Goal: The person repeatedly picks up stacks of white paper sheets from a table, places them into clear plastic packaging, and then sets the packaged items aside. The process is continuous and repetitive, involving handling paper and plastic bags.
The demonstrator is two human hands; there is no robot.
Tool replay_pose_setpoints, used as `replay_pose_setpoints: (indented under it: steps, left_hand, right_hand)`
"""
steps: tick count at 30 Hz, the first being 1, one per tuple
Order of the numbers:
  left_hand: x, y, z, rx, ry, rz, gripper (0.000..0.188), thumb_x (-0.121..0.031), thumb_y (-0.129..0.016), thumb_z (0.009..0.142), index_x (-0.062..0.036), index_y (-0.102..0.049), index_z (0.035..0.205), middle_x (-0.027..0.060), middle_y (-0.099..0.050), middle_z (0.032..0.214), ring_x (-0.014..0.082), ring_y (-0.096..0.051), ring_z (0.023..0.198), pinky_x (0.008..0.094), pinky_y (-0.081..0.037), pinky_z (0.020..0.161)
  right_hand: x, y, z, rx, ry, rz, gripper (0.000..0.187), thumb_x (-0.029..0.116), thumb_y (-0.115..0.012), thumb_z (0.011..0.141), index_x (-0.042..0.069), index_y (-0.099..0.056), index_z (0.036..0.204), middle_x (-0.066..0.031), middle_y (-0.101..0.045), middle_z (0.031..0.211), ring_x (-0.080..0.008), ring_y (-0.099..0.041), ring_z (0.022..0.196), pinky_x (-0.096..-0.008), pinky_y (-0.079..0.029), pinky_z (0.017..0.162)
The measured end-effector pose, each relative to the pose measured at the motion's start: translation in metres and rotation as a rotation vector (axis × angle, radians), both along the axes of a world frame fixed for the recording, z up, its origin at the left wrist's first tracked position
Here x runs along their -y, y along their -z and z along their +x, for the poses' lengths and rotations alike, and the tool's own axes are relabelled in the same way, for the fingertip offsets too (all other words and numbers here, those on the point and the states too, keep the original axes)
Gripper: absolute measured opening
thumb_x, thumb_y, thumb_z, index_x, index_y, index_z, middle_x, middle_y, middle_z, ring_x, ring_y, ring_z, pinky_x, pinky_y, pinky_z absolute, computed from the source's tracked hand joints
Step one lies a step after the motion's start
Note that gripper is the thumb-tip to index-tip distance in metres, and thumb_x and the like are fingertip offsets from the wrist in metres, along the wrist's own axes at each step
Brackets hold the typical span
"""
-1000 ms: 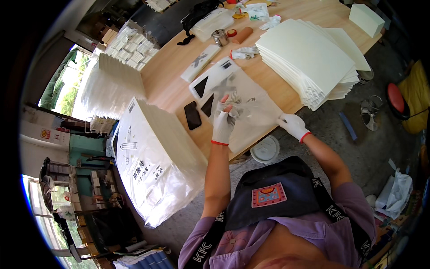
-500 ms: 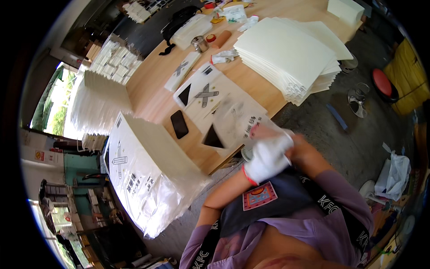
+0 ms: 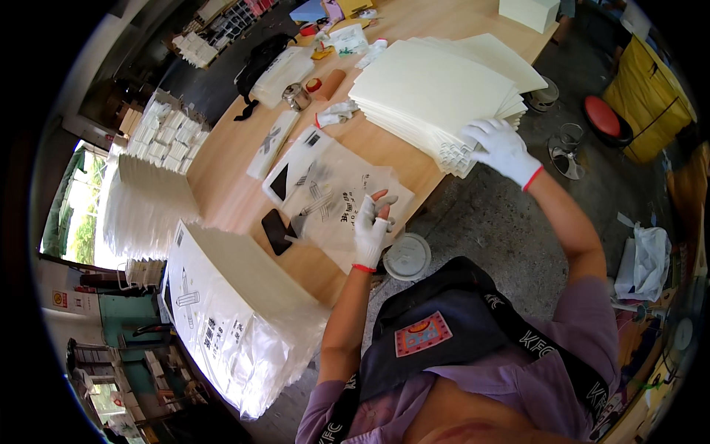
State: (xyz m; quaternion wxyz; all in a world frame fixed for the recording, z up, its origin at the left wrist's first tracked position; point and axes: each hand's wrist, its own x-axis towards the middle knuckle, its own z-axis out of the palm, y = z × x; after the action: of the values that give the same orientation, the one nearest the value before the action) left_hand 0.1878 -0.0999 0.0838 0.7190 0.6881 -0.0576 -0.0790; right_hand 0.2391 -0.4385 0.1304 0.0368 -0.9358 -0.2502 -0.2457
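My left hand (image 3: 373,231), in a white glove with bare fingertips, is over the near edge of the flat clear plastic bags (image 3: 347,185). Its fingers are apart and partly bent, with nothing visible between them. The bags lie on the wooden table and carry black print and a pencil drawing. My right hand (image 3: 506,152), gloved in white with a red cuff, reaches to the near right corner of a stack of cream paper sheets (image 3: 436,81). Its fingers are stretched out at the sheet edges. Whether they touch is hard to tell.
A black phone (image 3: 277,231) lies left of the bags. Tall wrapped paper stacks (image 3: 214,311) stand at the table's left side. Farther back are a metal tin (image 3: 296,96), a spare glove (image 3: 336,113) and a brown roll (image 3: 330,84). A lidded white bucket (image 3: 407,257) stands below the near edge.
My hands were together in front of my body and have moved apart. The left is now at the bags, the right at the paper stack. The view has shifted slightly.
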Motion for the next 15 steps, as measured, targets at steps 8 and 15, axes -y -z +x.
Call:
replay_pose_setpoints:
  steps: [8, 15]
  left_hand:
    - [0.063, -0.021, 0.040, -0.003, 0.289, -0.004, 0.040, -0.026, -0.050, 0.097, -0.0021, -0.048, 0.129, 0.0098, -0.058, 0.122, 0.0147, -0.060, 0.088, 0.0303, -0.050, 0.081]
    - [0.001, 0.040, 0.064, -0.229, 0.041, -0.233, 0.047, -0.010, -0.037, 0.088, -0.0033, -0.045, 0.135, 0.0083, -0.063, 0.106, 0.0109, -0.063, 0.080, 0.0296, -0.054, 0.065]
  right_hand:
    - [0.000, -0.033, 0.013, 0.210, -0.245, -0.017, 0.018, 0.027, -0.061, 0.081, 0.013, -0.064, 0.093, 0.0012, -0.065, 0.088, -0.0197, -0.061, 0.083, -0.0360, -0.047, 0.072]
    - [-0.084, -0.038, -0.081, -0.124, -0.198, 0.340, 0.032, 0.031, -0.061, 0.089, 0.007, -0.062, 0.110, -0.0150, -0.063, 0.110, -0.0311, -0.059, 0.107, -0.0427, -0.043, 0.097]
